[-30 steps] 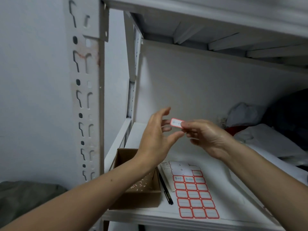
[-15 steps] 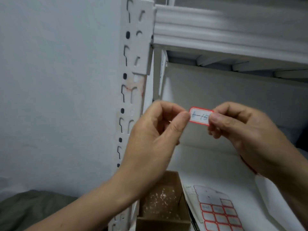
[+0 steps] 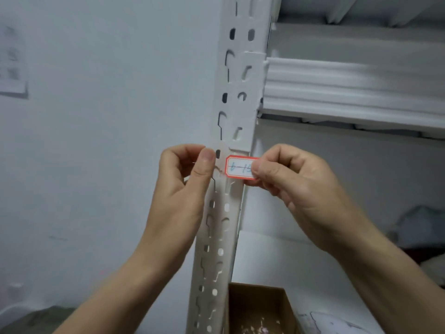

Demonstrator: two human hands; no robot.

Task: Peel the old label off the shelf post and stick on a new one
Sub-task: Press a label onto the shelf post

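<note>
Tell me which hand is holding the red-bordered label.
The right hand pinches the label at its right end; the left hand sits curled beside the post, off the label.

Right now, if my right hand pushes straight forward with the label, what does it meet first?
Probably the shelf post: the label in the right hand overlaps its face, though depth is unclear.

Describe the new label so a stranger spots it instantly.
Find the white slotted shelf post up the middle of the view. At its mid-height the right hand pinches the label in front of it. Only it has a red border, with blue handwriting inside.
</note>
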